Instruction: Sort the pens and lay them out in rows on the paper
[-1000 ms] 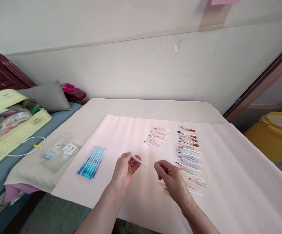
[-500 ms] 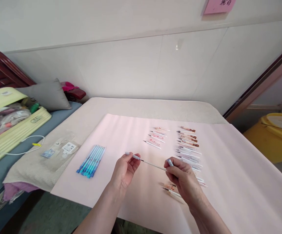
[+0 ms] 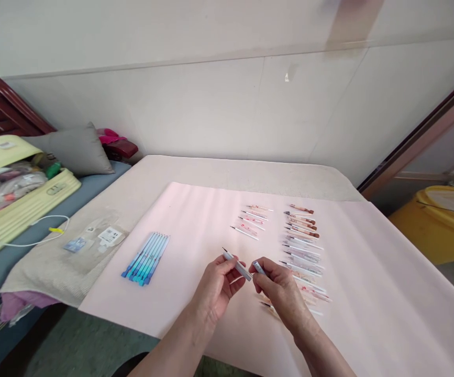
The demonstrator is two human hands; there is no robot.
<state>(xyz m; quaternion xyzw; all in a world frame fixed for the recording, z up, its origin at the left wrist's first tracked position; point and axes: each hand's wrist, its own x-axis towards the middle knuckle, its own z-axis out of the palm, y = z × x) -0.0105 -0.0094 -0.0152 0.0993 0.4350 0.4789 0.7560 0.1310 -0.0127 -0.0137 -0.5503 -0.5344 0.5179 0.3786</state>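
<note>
My left hand (image 3: 224,280) is closed around a pale grey pen barrel (image 3: 237,266), pinched between thumb and fingers. A dark, thin tip sticks out of its upper left end. My right hand (image 3: 277,285) is closed on a short light blue-grey pen piece (image 3: 258,267), and its fingertips are close to the barrel's lower end. Whether they touch it I cannot tell. Below the right hand lie pen pieces with a dark-tipped refill (image 3: 266,305), partly covered by it. Right of the hands is a column of clear pen barrels and white refills (image 3: 304,256).
Several blue pens (image 3: 147,258) lie side by side on the pink sheet (image 3: 195,209). Farther back is a small group of pink-patterned pen parts (image 3: 252,222). A clear plastic bag (image 3: 101,238) lies at left, near a yellow box (image 3: 26,196). A yellow bin (image 3: 439,222) stands at right.
The long refill stretched between my hands no longer shows; a dark tip now protrudes from the barrel in my left hand. My hands have come closer together, the left moving right.
</note>
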